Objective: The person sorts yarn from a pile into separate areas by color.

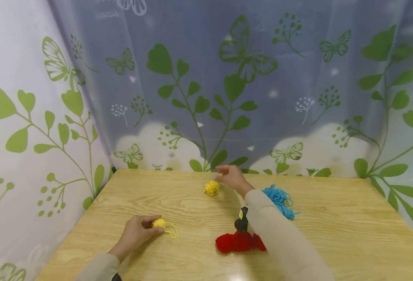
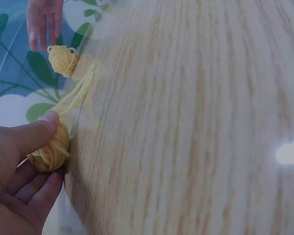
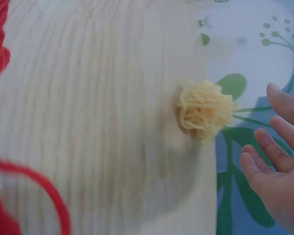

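My left hand (image 1: pixel 136 233) pinches a small ball of yellow yarn (image 2: pixel 51 152) between thumb and fingers at the left of the table. A looped loose strand (image 1: pixel 172 230) trails from this ball to the right. Toward the table's back edge lies a second ball of yellow yarn (image 3: pixel 204 110), rounder and loosely tangled. Beside it my right hand (image 1: pixel 232 178) hovers with fingers extended and apart from the ball, as the right wrist view shows; its palm holds nothing.
Red yarn (image 1: pixel 239 242) lies in a row of bundles near the front, partly hidden by the right sleeve (image 1: pixel 287 238). A black piece (image 1: pixel 241 223) stands out just above it. Blue yarn (image 1: pixel 278 201) lies loosely beyond that forearm. Printed curtains (image 1: pixel 199 78) hang behind the wooden table (image 1: pixel 150 195).
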The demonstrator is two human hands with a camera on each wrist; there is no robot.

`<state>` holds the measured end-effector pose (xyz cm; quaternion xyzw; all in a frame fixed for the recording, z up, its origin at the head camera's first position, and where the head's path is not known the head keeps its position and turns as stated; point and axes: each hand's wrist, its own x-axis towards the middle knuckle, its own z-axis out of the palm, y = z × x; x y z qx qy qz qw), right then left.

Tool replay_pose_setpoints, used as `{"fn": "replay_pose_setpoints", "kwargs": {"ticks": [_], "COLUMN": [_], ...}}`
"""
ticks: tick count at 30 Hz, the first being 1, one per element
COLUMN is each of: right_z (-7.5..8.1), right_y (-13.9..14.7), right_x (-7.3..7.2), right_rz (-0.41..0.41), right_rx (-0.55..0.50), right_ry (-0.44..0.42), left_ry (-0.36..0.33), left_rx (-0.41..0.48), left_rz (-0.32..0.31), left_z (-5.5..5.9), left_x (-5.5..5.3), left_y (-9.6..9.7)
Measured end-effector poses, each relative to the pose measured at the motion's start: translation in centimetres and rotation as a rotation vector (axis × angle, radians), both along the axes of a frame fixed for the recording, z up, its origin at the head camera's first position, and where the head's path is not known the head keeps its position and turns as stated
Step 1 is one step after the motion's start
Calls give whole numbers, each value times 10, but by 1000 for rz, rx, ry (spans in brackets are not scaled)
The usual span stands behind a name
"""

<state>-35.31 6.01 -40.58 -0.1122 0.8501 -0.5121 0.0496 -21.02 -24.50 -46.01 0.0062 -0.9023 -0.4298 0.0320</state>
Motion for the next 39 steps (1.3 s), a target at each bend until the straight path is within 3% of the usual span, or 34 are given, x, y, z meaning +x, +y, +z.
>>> {"fn": "replay_pose_setpoints", "kwargs": {"ticks": [12,18,39], "right_z": [-24,-33,-39], "right_y": [-16,-17,-25], "right_x": [0,1,4], "right_rz": [-32,-32,-159], "right_rx": [75,115,184], "right_ry": [-11,32,54], "left_ry": [16,24,8], "left_rx": [8,35,73], "left_rz": [-11,-19,0], "left_z": [-1,-2,-4], "left_x": [-1,-1,-1], "left_y": [2,2,0]}}
